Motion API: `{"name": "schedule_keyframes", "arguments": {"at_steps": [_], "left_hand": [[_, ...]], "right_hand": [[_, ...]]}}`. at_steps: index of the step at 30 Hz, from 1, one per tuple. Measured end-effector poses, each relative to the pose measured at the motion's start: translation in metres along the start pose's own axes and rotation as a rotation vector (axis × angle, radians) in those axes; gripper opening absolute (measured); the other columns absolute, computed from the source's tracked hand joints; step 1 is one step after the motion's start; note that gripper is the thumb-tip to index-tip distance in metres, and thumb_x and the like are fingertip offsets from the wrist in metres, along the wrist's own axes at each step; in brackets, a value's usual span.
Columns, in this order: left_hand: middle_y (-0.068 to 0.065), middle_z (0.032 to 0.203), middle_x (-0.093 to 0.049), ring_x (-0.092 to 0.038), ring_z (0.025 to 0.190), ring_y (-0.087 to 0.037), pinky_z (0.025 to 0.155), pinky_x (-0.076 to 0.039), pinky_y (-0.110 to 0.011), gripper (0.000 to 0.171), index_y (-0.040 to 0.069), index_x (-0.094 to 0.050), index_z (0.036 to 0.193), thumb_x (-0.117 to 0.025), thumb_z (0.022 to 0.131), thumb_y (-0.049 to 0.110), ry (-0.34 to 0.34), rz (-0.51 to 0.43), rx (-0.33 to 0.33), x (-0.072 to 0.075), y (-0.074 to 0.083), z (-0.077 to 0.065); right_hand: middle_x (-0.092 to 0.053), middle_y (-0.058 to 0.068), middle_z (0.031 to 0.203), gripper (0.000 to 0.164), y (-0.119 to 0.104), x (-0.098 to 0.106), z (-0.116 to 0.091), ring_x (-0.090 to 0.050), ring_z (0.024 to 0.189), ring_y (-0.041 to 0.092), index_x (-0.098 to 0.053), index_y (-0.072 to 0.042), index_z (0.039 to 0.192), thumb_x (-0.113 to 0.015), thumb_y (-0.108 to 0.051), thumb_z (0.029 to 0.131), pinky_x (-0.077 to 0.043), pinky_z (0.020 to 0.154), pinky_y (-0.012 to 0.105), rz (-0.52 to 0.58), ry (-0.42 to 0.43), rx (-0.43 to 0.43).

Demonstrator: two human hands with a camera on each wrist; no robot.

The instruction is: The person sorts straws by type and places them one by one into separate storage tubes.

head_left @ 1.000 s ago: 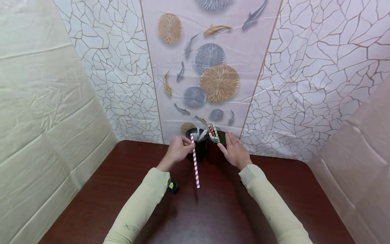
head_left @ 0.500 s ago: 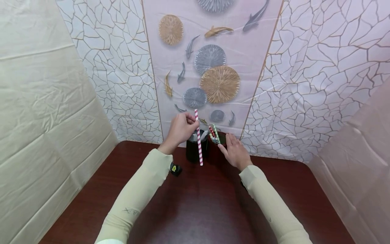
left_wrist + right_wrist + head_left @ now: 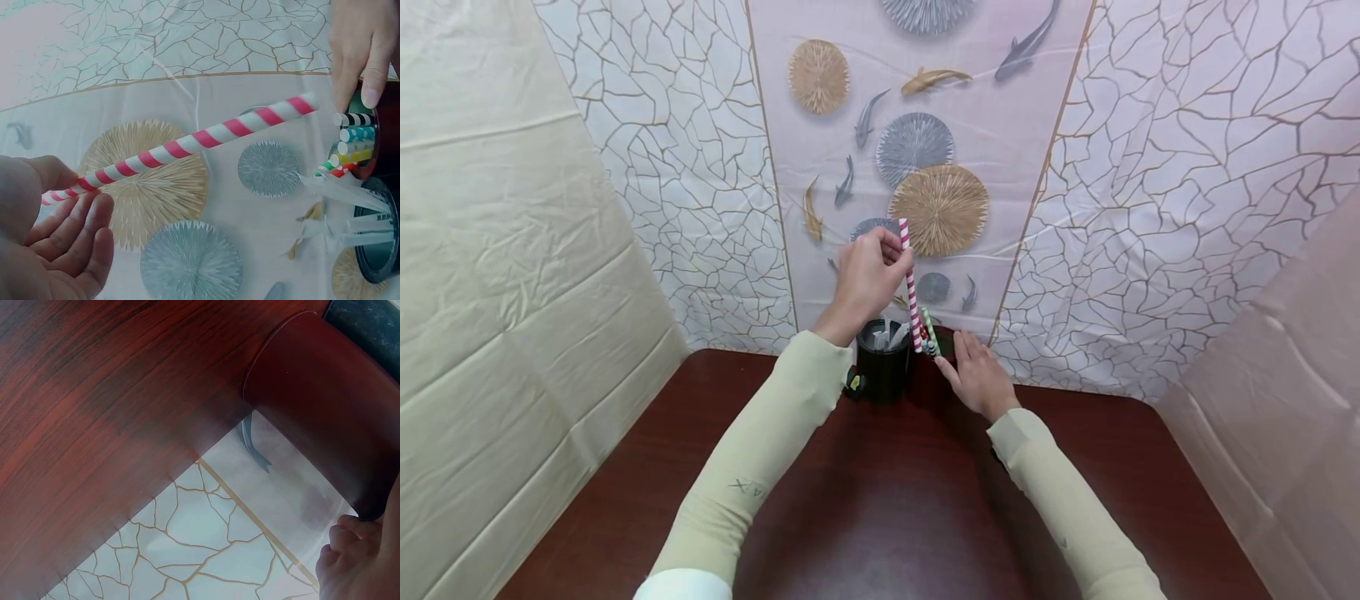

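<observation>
My left hand (image 3: 871, 271) pinches a pink-and-white striped paper straw (image 3: 206, 139) between thumb and fingers near its upper end. The straw hangs steeply in the head view, its lower end overlapping the straws in a dark red cup (image 3: 319, 406). My right hand (image 3: 976, 375) rests at that cup's rim, thumb and fingers spread and fairly straight. Inside the cup, several patterned straws lean left, among them a green-striped straw (image 3: 930, 329) and a black-striped straw (image 3: 354, 119). In the left wrist view, the held straw's free end points toward the cup.
A black cup (image 3: 882, 375) stands directly left of the red one, holding several white paper-wrapped sticks (image 3: 369, 222). Both cups are at the back of the dark red wooden table (image 3: 865, 517). Behind rises a patterned fabric wall (image 3: 700, 192).
My left hand has lifted the striped straw up and to the right, from in front of the black cup to above the red cup. The right hand stays at the rim.
</observation>
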State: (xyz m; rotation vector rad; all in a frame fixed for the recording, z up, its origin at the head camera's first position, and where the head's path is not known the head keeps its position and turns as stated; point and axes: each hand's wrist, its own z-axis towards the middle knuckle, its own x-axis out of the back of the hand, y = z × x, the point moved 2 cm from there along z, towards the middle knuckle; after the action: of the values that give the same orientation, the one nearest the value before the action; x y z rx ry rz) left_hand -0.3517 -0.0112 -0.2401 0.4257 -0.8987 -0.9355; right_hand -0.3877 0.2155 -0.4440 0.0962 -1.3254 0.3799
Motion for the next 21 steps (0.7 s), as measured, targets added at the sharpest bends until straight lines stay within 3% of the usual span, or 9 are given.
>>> {"name": "schedule_keyframes", "arguments": {"at_steps": [9, 21], "left_hand": [[-0.007, 0.098, -0.082, -0.078, 0.088, -0.017, 0.086, -0.061, -0.030, 0.017, 0.005, -0.072, 0.105, -0.072, 0.101, 0.021, 0.037, 0.029, -0.035, -0.022, 0.001, 0.007], [-0.007, 0.097, -0.082, -0.078, 0.088, -0.019, 0.085, -0.061, -0.033, 0.013, 0.005, -0.074, 0.105, -0.073, 0.099, 0.017, 0.013, 0.069, -0.022, -0.056, -0.023, 0.000]], "right_hand": [[-0.025, 0.027, 0.172, 0.080, 0.002, -0.003, 0.001, -0.026, 0.161, 0.042, -0.021, 0.006, 0.165, -0.032, -0.054, 0.114, -0.027, 0.130, 0.057, -0.010, -0.011, -0.012], [-0.023, 0.026, 0.173, 0.081, 0.004, -0.003, 0.001, -0.025, 0.162, 0.041, -0.020, 0.005, 0.166, -0.031, -0.056, 0.114, -0.026, 0.131, 0.057, -0.004, -0.028, -0.021]]}}
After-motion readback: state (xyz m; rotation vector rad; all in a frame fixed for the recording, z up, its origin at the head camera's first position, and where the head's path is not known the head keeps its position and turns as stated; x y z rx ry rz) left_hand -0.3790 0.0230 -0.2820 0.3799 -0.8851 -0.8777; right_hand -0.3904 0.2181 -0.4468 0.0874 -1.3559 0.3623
